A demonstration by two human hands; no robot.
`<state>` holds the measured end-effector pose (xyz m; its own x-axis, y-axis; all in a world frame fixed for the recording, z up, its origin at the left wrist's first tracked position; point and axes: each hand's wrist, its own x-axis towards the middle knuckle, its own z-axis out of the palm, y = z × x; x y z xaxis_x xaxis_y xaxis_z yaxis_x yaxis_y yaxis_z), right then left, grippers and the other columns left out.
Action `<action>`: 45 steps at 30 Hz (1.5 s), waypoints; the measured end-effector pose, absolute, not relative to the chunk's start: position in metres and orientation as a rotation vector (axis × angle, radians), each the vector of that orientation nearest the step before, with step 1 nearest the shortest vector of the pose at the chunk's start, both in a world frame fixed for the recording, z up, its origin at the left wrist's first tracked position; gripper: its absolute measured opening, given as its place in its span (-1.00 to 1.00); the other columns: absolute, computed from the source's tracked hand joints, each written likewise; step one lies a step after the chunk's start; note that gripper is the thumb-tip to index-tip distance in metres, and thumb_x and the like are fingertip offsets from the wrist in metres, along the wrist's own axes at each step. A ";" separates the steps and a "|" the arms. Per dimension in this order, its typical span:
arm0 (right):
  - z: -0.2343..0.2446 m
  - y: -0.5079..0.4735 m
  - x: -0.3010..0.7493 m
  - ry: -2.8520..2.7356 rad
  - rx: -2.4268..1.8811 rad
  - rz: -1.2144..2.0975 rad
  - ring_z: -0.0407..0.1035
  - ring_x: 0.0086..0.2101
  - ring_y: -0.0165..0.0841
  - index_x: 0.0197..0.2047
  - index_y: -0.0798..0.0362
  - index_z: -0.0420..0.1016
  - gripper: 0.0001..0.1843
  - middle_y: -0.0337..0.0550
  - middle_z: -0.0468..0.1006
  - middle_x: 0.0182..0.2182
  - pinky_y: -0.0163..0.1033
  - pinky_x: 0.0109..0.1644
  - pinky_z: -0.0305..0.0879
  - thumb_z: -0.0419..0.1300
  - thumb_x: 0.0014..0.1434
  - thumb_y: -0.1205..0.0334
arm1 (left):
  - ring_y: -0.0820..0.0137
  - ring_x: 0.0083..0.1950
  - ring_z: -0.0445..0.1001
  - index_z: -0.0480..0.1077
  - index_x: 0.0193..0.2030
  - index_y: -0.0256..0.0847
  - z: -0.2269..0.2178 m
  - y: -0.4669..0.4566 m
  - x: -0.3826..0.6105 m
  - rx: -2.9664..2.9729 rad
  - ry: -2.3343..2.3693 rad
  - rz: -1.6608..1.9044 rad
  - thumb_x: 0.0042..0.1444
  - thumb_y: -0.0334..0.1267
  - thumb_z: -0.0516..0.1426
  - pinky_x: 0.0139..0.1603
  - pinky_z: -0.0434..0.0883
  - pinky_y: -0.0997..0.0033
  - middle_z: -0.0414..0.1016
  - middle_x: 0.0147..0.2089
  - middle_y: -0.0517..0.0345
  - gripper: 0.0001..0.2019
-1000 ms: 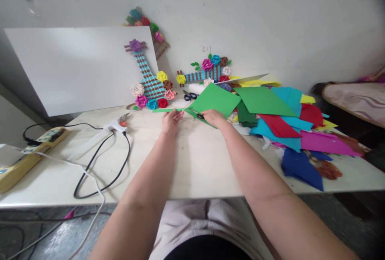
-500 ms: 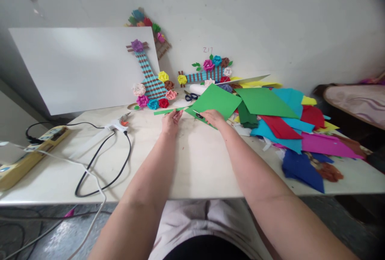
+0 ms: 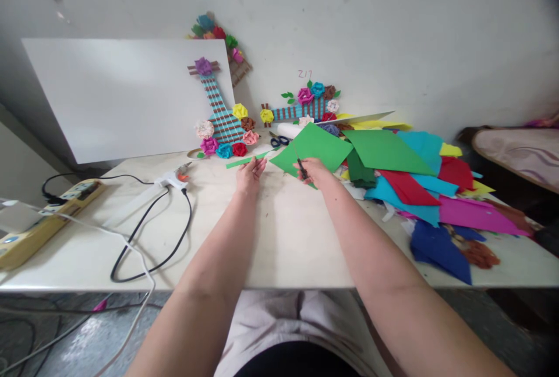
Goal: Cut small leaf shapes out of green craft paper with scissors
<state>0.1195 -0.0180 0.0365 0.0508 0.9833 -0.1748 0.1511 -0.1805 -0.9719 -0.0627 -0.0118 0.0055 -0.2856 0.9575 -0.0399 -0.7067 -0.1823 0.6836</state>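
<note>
My left hand [image 3: 250, 174] pinches a narrow green paper strip [image 3: 236, 163], which sticks out to the left and right of the fingers. Small dark-handled scissors [image 3: 302, 170] are in my right hand [image 3: 316, 173], their thin blades pointing away from me. That hand is over the near edge of a large green paper sheet [image 3: 315, 148], apart from the strip. A second pair of scissors [image 3: 279, 141], with dark blue handles, lies behind the hands, beside the sheet.
A white glue gun [image 3: 173, 179] with a looping black cord lies left, near a yellow power strip [image 3: 65, 214]. Coloured paper pieces [image 3: 419, 191] pile up on the right. Flower-decorated guitar shapes [image 3: 222, 115] and a white board [image 3: 126, 98] lean at the back.
My right hand has shifted slightly right, away from the strip. The scissors have turned from pointing left to pointing away from me. The left hand still holds the strip.
</note>
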 end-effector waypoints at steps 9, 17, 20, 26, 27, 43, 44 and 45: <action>0.037 -0.022 0.132 -1.417 -1.134 1.526 0.24 -0.70 -0.53 -0.28 0.12 0.35 -0.64 -0.27 0.38 -0.64 -0.46 -0.77 -0.01 0.06 0.19 -0.06 | 0.32 -0.15 0.54 0.34 -0.39 -0.34 0.007 -0.012 -0.064 0.410 0.724 1.724 0.09 -0.45 0.06 -0.12 0.47 0.43 0.51 -0.35 -0.07 -0.92; 0.041 -0.028 0.139 -1.718 -1.054 1.740 0.30 -0.70 -0.49 -0.27 0.19 0.38 -0.63 -0.22 0.42 -0.63 -0.45 -0.79 0.03 0.06 0.20 0.00 | 0.32 -0.17 0.54 0.34 -0.43 -0.34 0.010 -0.010 -0.062 0.393 0.728 1.695 0.06 -0.46 0.07 -0.11 0.46 0.45 0.50 -0.39 -0.05 -0.93; 0.038 -0.028 0.136 -1.790 -1.069 1.680 0.32 -0.70 -0.50 -0.26 0.20 0.38 -0.61 -0.22 0.44 -0.63 -0.47 -0.78 0.05 0.10 0.17 -0.03 | 0.32 -0.20 0.54 0.32 -0.45 -0.34 0.010 -0.010 -0.060 0.399 0.740 1.704 0.03 -0.48 0.10 -0.11 0.45 0.43 0.49 -0.42 -0.02 -0.93; 0.033 -0.028 0.123 -1.797 -1.092 1.565 0.30 -0.72 -0.52 -0.29 0.18 0.35 -0.60 -0.25 0.42 -0.65 -0.49 -0.80 0.04 0.17 0.11 -0.06 | 0.35 -0.25 0.55 0.35 -0.44 -0.35 0.008 -0.010 -0.056 0.480 0.749 1.666 0.02 -0.50 0.10 -0.13 0.46 0.43 0.50 -0.44 0.02 -0.94; 0.032 -0.027 0.121 -1.786 -1.103 1.550 0.30 -0.72 -0.52 -0.30 0.17 0.35 -0.59 -0.26 0.42 -0.65 -0.49 -0.81 0.03 0.18 0.09 -0.07 | 0.35 -0.26 0.55 0.35 -0.44 -0.35 0.007 -0.010 -0.055 0.490 0.743 1.660 0.01 -0.50 0.11 -0.13 0.46 0.42 0.50 -0.44 0.02 -0.94; 0.029 -0.031 0.105 -1.708 -1.138 1.439 0.25 -0.75 -0.57 -0.43 0.11 0.30 -0.61 -0.33 0.39 -0.66 -0.50 -0.81 0.02 0.25 0.02 -0.06 | 0.42 -0.35 0.53 0.37 -0.45 -0.35 0.005 -0.010 -0.046 0.532 0.702 1.634 -0.01 -0.50 0.16 -0.15 0.46 0.42 0.50 -0.46 0.07 -0.94; 0.029 -0.031 0.105 -1.706 -1.138 1.443 0.25 -0.75 -0.57 -0.42 0.11 0.30 -0.62 -0.33 0.39 -0.66 -0.50 -0.81 0.02 0.25 0.02 -0.06 | 0.42 -0.37 0.53 0.37 -0.46 -0.35 0.005 -0.010 -0.046 0.535 0.699 1.634 -0.01 -0.50 0.16 -0.16 0.46 0.43 0.50 -0.47 0.07 -0.94; 0.028 -0.031 0.105 -1.704 -1.138 1.447 0.26 -0.75 -0.57 -0.42 0.11 0.30 -0.62 -0.34 0.39 -0.66 -0.50 -0.81 0.03 0.25 0.02 -0.05 | 0.43 -0.38 0.53 0.37 -0.46 -0.35 0.005 -0.010 -0.046 0.538 0.693 1.634 -0.01 -0.50 0.16 -0.17 0.46 0.44 0.49 -0.47 0.07 -0.94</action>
<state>0.1050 -0.0306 0.0285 -0.4346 0.8979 -0.0704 0.2152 0.0276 -0.9762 -0.0462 -0.0101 0.0054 -0.1724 0.9845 -0.0312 -0.7068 -0.1016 0.7000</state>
